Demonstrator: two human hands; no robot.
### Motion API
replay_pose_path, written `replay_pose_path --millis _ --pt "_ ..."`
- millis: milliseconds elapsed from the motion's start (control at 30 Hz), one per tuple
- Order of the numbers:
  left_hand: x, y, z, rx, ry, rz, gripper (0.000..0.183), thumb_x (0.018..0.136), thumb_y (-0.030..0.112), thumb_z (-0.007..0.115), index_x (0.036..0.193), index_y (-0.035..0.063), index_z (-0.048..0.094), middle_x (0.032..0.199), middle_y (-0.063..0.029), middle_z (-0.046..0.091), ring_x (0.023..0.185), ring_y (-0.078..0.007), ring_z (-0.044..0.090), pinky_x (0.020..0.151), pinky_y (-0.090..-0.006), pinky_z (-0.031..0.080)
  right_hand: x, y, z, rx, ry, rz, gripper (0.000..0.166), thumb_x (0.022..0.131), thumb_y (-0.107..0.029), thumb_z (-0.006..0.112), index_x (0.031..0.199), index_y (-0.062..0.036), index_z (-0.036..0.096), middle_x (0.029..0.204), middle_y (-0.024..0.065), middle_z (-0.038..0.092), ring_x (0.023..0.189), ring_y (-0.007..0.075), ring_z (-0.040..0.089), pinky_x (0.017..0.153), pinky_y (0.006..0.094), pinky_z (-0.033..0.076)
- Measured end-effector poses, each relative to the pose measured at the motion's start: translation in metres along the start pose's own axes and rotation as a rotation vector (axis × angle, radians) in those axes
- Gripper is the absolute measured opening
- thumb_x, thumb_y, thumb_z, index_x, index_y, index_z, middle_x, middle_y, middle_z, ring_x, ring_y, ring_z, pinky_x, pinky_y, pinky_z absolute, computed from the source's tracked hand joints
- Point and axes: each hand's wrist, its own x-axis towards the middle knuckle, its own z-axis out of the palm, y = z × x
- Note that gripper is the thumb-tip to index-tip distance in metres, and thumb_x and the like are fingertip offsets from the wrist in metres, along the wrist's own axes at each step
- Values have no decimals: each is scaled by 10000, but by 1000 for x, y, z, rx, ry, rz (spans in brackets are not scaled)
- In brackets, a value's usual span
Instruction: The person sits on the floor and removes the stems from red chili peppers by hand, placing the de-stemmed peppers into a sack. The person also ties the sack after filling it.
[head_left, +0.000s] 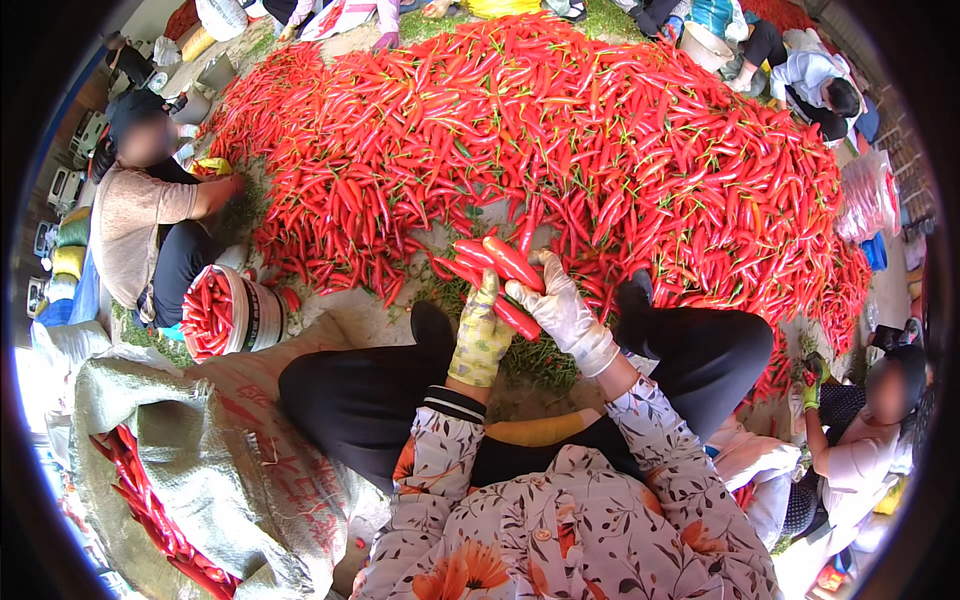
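Note:
My left hand (481, 334), in a yellow patterned glove, holds a small bunch of red chili peppers (474, 253) between my knees. One pepper (516, 319) sticks out low on its right side. In a white glove, my right hand (561, 309) has its thumb and fingers closed on the end of a thick red chili pepper (513, 262) that lies against the bunch. The glove covers part of that pepper's end. Just beyond both hands spreads a large heap of red chili peppers (525, 142), many with green stems. Green stem scraps (536, 367) litter the ground below my hands.
Left of my knee, a woven sack (247, 465) gapes over red peppers (161, 517). A white bucket (259, 311) of peppers leans beyond it. People sit around the heap, one person (146, 217) at left, another (862, 457) at right. A plastic bag (866, 199) stands at the right.

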Motion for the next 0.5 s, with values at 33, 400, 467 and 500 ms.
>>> replay_pose_path --millis 33,400,467,500 --pt "0 1 3 24 6 -9 471 931 358 611 1260 40 501 1169 -130 610 1048 -267 610 930 -410 499 2 4 0 107 18 46 422 866 -264 726 1158 -52 507 918 41 588 832 141 570 766 313 488" --pt "0 4 14 -163 14 -2 522 944 232 604 1373 15 403 1337 -171 512 1252 -313 489 1053 -454 406 -1 -16 -26 -52 33 -34 449 840 -110 719 1240 -37 528 1065 68 643 917 167 604 840 316 501" --pt "7 -12 -27 -29 79 -13 463 950 291 590 1329 67 447 1280 -137 552 1186 -293 529 1011 -454 435 0 -8 -16 -15 -87 12 427 819 -177 747 1179 -25 577 1012 77 651 891 152 589 808 320 502" --pt "9 -20 -36 91 42 34 440 948 314 591 1303 84 472 1245 -118 571 1159 -286 545 1005 -465 437 0 -12 -17 -74 -162 102 383 815 -197 757 1119 -20 606 980 59 648 860 140 570 804 309 495"
